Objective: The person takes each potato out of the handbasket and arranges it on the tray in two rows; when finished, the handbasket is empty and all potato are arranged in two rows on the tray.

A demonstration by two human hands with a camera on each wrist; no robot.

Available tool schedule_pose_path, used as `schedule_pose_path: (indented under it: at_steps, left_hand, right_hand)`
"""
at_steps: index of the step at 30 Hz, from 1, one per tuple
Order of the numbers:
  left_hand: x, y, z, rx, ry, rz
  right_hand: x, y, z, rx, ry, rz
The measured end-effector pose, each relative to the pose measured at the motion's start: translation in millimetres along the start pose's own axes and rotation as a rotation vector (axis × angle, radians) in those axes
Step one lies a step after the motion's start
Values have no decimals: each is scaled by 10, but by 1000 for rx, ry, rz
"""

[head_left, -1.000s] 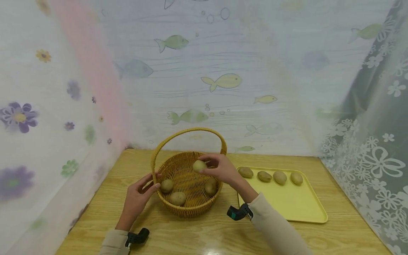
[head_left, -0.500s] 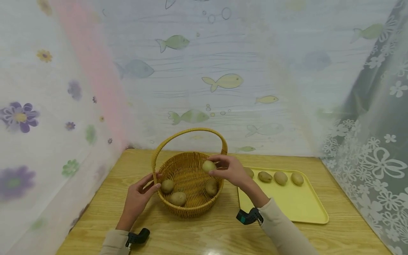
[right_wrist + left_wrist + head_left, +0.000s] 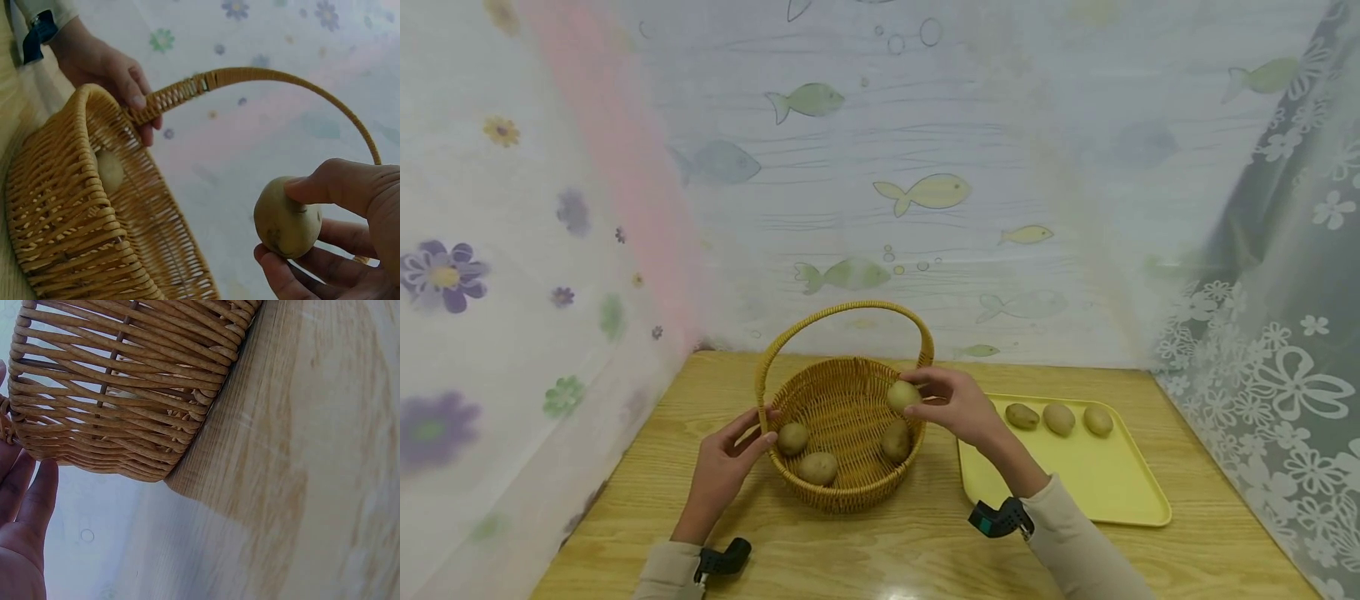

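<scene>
A woven wicker basket (image 3: 850,498) with a tall arched handle stands on the table. My left hand (image 3: 724,467) grips it at the left rim, where the handle joins, fingers behind and thumb in front. Between the thumb and fingers of my right hand (image 3: 957,406) is a potato (image 3: 284,219), held over the basket's right rim near the handle. Inside the basket lie three potatoes: one at the left (image 3: 792,438), one at the front (image 3: 817,468) and one at the right (image 3: 895,442).
Right of the basket lies a yellow tray (image 3: 1075,483) with three potatoes (image 3: 1059,419) visible along its back edge; my right hand and forearm cover its left part. Patterned sheeting (image 3: 850,208) hangs behind the wooden table (image 3: 850,554) and at both sides.
My right hand has moved to the right with the potato, from above the basket's middle to its right rim. It now hides the tray's leftmost potato. The left hand keeps its hold.
</scene>
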State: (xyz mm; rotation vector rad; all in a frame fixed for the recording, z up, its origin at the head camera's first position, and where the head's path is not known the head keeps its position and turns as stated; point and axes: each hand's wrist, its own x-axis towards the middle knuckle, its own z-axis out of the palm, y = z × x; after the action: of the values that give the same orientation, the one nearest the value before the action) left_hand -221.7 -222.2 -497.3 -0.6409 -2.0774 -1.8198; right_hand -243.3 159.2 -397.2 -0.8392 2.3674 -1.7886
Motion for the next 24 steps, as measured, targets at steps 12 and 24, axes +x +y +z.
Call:
schedule_pose_path:
  at_steps: [12, 24]
  left_hand:
    - [2, 11, 0, -14, -6, 3]
    - [2, -14, -5, -16, 0, -2]
  right_hand:
    - [-147, 60, -90, 8, 36, -19]
    - [-299, 105, -193, 5, 79, -8]
